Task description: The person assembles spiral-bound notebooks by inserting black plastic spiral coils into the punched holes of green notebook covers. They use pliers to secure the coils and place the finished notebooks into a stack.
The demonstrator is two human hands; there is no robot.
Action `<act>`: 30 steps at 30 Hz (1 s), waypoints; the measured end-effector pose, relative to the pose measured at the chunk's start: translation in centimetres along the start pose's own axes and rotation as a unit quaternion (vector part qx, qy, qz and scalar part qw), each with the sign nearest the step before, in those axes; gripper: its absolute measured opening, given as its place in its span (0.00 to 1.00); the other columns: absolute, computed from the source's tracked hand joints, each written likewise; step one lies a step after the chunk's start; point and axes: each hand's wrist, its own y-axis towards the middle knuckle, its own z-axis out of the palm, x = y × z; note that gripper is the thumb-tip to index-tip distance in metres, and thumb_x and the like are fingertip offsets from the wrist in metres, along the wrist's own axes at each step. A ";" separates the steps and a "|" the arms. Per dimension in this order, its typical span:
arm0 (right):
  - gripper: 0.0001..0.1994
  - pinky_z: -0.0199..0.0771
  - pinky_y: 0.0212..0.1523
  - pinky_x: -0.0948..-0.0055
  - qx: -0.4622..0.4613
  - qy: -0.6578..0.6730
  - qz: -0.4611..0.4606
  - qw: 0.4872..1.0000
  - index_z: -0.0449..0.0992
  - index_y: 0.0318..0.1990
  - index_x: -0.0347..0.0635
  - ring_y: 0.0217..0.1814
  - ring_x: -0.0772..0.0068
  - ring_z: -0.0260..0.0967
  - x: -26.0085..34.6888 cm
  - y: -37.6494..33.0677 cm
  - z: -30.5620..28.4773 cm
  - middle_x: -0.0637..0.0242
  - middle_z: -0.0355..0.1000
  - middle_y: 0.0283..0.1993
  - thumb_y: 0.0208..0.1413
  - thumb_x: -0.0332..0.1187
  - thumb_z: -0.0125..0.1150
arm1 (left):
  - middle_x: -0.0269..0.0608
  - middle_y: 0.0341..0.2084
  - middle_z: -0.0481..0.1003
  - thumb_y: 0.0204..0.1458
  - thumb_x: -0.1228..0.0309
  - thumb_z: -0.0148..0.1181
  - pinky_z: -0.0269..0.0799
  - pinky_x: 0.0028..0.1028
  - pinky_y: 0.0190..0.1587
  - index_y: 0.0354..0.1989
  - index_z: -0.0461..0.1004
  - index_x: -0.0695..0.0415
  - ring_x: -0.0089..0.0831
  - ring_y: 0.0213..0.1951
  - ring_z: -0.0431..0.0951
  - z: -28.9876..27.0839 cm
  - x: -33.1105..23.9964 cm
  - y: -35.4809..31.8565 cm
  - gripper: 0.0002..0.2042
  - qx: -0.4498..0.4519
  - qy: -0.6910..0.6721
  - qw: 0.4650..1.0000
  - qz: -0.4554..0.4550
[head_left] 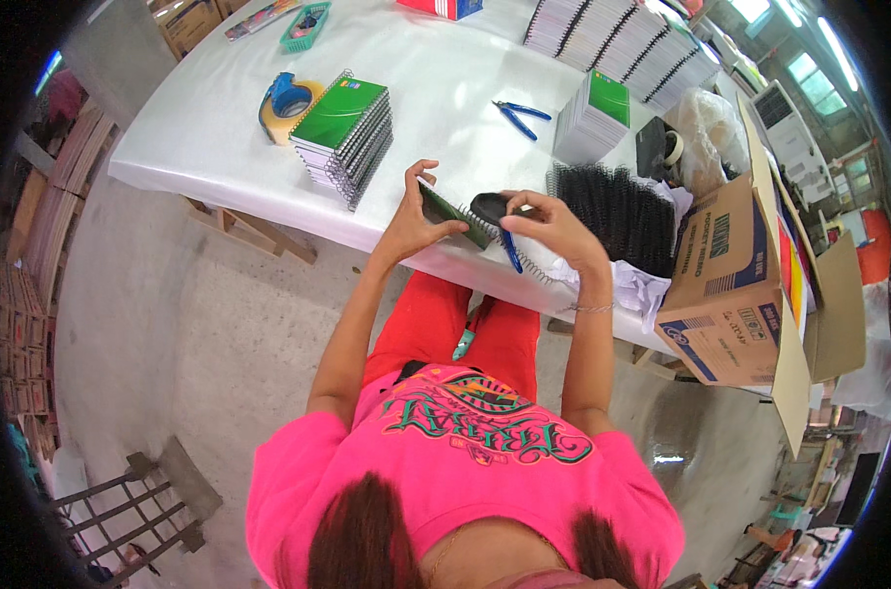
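- The white desk point(220, 128) is carrying a stack of green spiral notebooks point(345, 133) and a heap of black wire coils point(617, 211).
- A green notebook point(452, 216) is hovering at the desk's near edge, tilted.
- The left hand point(406, 231) is pinching its cover between thumb and fingers.
- The right hand point(553, 228) is closing its fingers on blue-handled pliers point(504, 240) at the spiral point(529, 263).
- Likely risk: the pliers slipping and bending the wire, or pages sliding loose.

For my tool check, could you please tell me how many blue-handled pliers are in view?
2: one pair of blue-handled pliers lies on the white table; another is at the right hand. Others may be hidden.
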 end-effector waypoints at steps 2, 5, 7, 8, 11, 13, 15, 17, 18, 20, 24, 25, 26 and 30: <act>0.11 0.66 0.44 0.82 -0.033 0.016 -0.014 0.999 0.75 0.36 0.41 0.39 0.83 0.63 0.0 1.0 -0.2 0.70 0.72 0.50 0.53 0.36 0.70 | 0.44 0.45 0.59 0.30 0.60 0.82 0.61 0.35 0.55 0.66 0.46 0.47 0.37 0.49 0.63 0.0 0.1 0.0 0.55 0.000 0.009 1.000 0.004; 0.16 0.66 0.42 0.79 -0.075 -0.063 0.003 0.995 0.76 0.38 0.40 0.38 0.80 0.62 -0.7 0.5 0.7 0.69 0.71 0.45 0.50 0.41 0.71 | 0.46 0.47 0.59 0.31 0.58 0.82 0.61 0.35 0.56 0.65 0.47 0.49 0.39 0.51 0.63 0.1 -0.3 0.0 0.54 0.004 -0.004 1.000 -0.009; 0.20 0.66 0.41 0.77 -0.085 -0.136 -0.066 0.985 0.77 0.39 0.41 0.37 0.76 0.61 -2.0 1.1 0.0 0.66 0.70 0.43 0.47 0.45 0.73 | 0.53 0.50 0.60 0.31 0.57 0.81 0.61 0.36 0.58 0.65 0.47 0.53 0.43 0.55 0.63 0.3 -1.0 0.2 0.54 0.012 -0.010 1.000 -0.019; 0.20 0.65 0.41 0.77 -0.078 -0.134 -0.068 0.986 0.77 0.39 0.41 0.38 0.75 0.61 -1.8 1.2 0.2 0.66 0.70 0.43 0.47 0.45 0.73 | 0.53 0.50 0.60 0.31 0.57 0.81 0.61 0.36 0.58 0.65 0.48 0.53 0.43 0.55 0.63 0.2 -0.6 0.2 0.54 0.012 -0.003 1.000 -0.017; 0.20 0.66 0.43 0.76 -0.095 -0.175 -0.104 0.974 0.77 0.40 0.41 0.41 0.74 0.63 -1.4 1.2 1.2 0.63 0.69 0.47 0.46 0.46 0.73 | 0.52 0.51 0.61 0.33 0.60 0.80 0.61 0.35 0.58 0.65 0.48 0.53 0.42 0.55 0.63 -0.2 -0.1 -0.3 0.52 0.011 0.012 1.000 0.001; 0.20 0.66 0.44 0.76 -0.086 -0.148 -0.070 0.983 0.77 0.40 0.41 0.41 0.73 0.63 -0.8 1.0 1.4 0.63 0.69 0.48 0.47 0.46 0.72 | 0.50 0.51 0.60 0.35 0.61 0.79 0.61 0.35 0.58 0.63 0.50 0.53 0.40 0.55 0.63 0.0 -0.4 -0.3 0.49 0.014 -0.002 1.000 -0.001; 0.20 0.67 0.47 0.74 -0.081 -0.106 -0.046 0.990 0.77 0.40 0.40 0.43 0.73 0.63 -0.4 1.2 1.3 0.63 0.70 0.50 0.49 0.47 0.72 | 0.47 0.49 0.61 0.39 0.63 0.77 0.62 0.33 0.57 0.61 0.52 0.53 0.37 0.54 0.64 -0.2 -0.3 0.0 0.43 0.010 -0.012 1.000 0.014; 0.19 0.68 0.51 0.71 -0.086 -0.042 -0.020 0.995 0.76 0.40 0.40 0.47 0.71 0.65 -1.3 1.2 1.5 0.63 0.70 0.53 0.52 0.47 0.70 | 0.42 0.45 0.63 0.44 0.65 0.73 0.64 0.31 0.54 0.59 0.54 0.53 0.33 0.50 0.66 -0.3 0.0 0.2 0.37 0.011 -0.023 0.999 0.037; 0.18 0.69 0.53 0.69 -0.051 0.073 -0.019 0.996 0.75 0.40 0.41 0.49 0.71 0.66 -1.5 1.1 1.4 0.62 0.69 0.55 0.54 0.46 0.68 | 0.40 0.45 0.62 0.46 0.65 0.72 0.63 0.30 0.54 0.57 0.56 0.53 0.31 0.50 0.65 -0.5 0.0 0.2 0.33 0.033 -0.063 0.997 0.001; 0.15 0.69 0.57 0.64 0.020 0.298 -0.018 0.954 0.74 0.41 0.42 0.54 0.69 0.67 -1.7 0.8 0.7 0.61 0.69 0.57 0.58 0.44 0.65 | 0.35 0.44 0.60 0.51 0.66 0.68 0.60 0.29 0.55 0.54 0.58 0.53 0.26 0.49 0.62 -0.8 -0.1 0.2 0.27 0.077 -0.143 0.984 -0.070; 0.10 0.70 0.60 0.62 0.121 0.409 -0.080 0.901 0.73 0.40 0.43 0.59 0.69 0.67 -2.7 0.9 -0.4 0.58 0.68 0.61 0.62 0.39 0.62 | 0.32 0.41 0.62 0.54 0.69 0.63 0.62 0.25 0.50 0.50 0.62 0.52 0.22 0.45 0.63 -1.1 0.3 0.5 0.19 0.087 -0.209 0.971 -0.073; 0.10 0.70 0.61 0.64 0.078 0.306 -0.038 0.948 0.72 0.39 0.42 0.60 0.66 0.68 -2.7 0.9 -0.1 0.56 0.67 0.63 0.61 0.38 0.62 | 0.31 0.39 0.63 0.55 0.69 0.63 0.62 0.24 0.47 0.50 0.62 0.52 0.22 0.42 0.64 -1.1 0.5 0.5 0.18 0.088 -0.197 0.975 -0.056; 0.09 0.70 0.61 0.65 0.059 0.257 -0.038 0.964 0.73 0.38 0.42 0.59 0.67 0.68 -2.6 0.9 0.0 0.56 0.67 0.63 0.61 0.38 0.63 | 0.30 0.37 0.63 0.56 0.69 0.62 0.63 0.22 0.44 0.49 0.62 0.52 0.21 0.38 0.65 -1.0 0.4 0.5 0.17 0.091 -0.185 0.978 -0.040; 0.07 0.66 0.58 0.74 0.047 0.310 -0.033 0.949 0.76 0.36 0.43 0.53 0.72 0.68 -0.8 0.4 0.3 0.60 0.68 0.63 0.57 0.34 0.66 | 0.30 0.40 0.62 0.57 0.70 0.59 0.61 0.23 0.48 0.49 0.63 0.52 0.21 0.42 0.63 -0.9 -0.2 0.7 0.15 0.100 -0.217 0.970 -0.052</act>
